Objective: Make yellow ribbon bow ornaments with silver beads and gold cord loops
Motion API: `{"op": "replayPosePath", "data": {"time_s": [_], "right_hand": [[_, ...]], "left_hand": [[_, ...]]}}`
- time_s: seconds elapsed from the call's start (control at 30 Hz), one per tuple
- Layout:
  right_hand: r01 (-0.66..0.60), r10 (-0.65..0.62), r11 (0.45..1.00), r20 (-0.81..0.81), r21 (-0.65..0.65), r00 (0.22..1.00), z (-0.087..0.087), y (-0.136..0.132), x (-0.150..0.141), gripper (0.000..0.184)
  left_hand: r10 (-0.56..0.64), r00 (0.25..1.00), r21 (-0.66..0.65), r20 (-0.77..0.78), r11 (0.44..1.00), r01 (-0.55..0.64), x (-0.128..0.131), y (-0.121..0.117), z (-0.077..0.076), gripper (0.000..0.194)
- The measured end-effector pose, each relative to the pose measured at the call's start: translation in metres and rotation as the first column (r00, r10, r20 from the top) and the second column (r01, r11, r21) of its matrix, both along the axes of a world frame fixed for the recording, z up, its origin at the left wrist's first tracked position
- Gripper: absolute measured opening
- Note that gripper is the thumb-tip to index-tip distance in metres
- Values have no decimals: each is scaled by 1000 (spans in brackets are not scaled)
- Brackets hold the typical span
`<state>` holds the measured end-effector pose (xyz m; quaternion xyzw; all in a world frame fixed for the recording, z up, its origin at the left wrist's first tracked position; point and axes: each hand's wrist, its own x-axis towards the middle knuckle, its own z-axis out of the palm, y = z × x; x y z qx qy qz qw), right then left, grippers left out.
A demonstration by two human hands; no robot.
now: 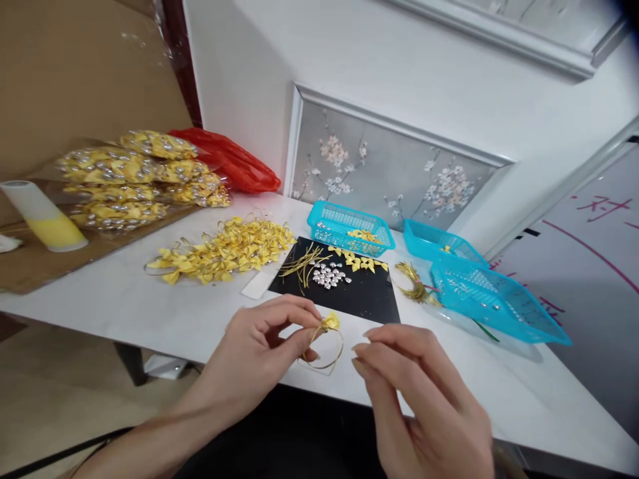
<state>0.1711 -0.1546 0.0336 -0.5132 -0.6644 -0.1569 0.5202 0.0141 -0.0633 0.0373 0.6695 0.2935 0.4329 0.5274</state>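
Near the table's front edge, my left hand (pixel 269 339) pinches a small yellow ribbon bow (pixel 330 322) from which a loop of gold cord (pixel 341 349) hangs. Just to the right, my right hand (pixel 424 392) is held with its fingers loosely stretched toward the loop, and I see nothing in it. Behind both hands lies a black mat (pixel 359 299). On the mat are loose gold cords (pixel 303 265), silver beads (pixel 330 275) and several yellow ribbon bows (pixel 364 262).
A heap of finished yellow bows (pixel 229 249) lies left of the mat, beside a white strip (pixel 257 285). Packed bags (pixel 107 166) and a red bag (pixel 229 159) stand behind. Blue baskets (pixel 349 216) and a gold cord bundle (pixel 417 287) are at the back and right.
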Motion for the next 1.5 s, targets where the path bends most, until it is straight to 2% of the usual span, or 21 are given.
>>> {"op": "replayPosePath", "data": {"time_s": [0.13, 0.23, 0.33, 0.47, 0.57, 0.77, 0.9, 1.03, 1.27, 1.5], "right_hand": [[-110, 112, 992, 22, -58, 993, 6, 12, -7, 21], [-101, 101, 994, 3, -51, 995, 3, 18, -8, 20], [-96, 90, 988, -49, -125, 995, 0, 19, -7, 15], [-188, 140, 940, -178, -286, 974, -2, 21, -6, 17], [-219, 150, 927, -234, -303, 961, -5, 24, -8, 19], [-243, 175, 923, -236, -299, 956, -8, 24, -12, 19], [-215, 123, 928, -297, -303, 947, -7, 22, -3, 15], [-288, 150, 906, -402, -310, 903, -10, 23, 4, 21], [-285, 180, 917, -350, -278, 919, -17, 29, -6, 19], [-283, 188, 906, -300, -315, 935, -27, 30, -9, 21]], "left_hand": [[43, 993, 101, -106, 994, -33, -3, 0, 0, 12], [44, 992, 133, -120, 991, -27, -7, 1, 0, 13], [30, 995, 120, -97, 993, -18, -9, 2, 0, 13], [1, 997, 75, -80, 997, 5, -10, 2, 0, 11], [-23, 997, 44, -69, 999, 26, -10, 2, -1, 9], [-22, 997, 6, -79, 1000, 23, -10, 2, 0, 9], [-95, 995, -96, -37, 991, 91, -11, 3, 0, 10], [-156, 986, -241, 52, 956, 164, -11, 5, -2, 11], [-161, 979, -373, 126, 907, 197, -7, 2, -4, 9], [-148, 961, -546, 234, 797, 256, -5, 4, -13, 12]]}}
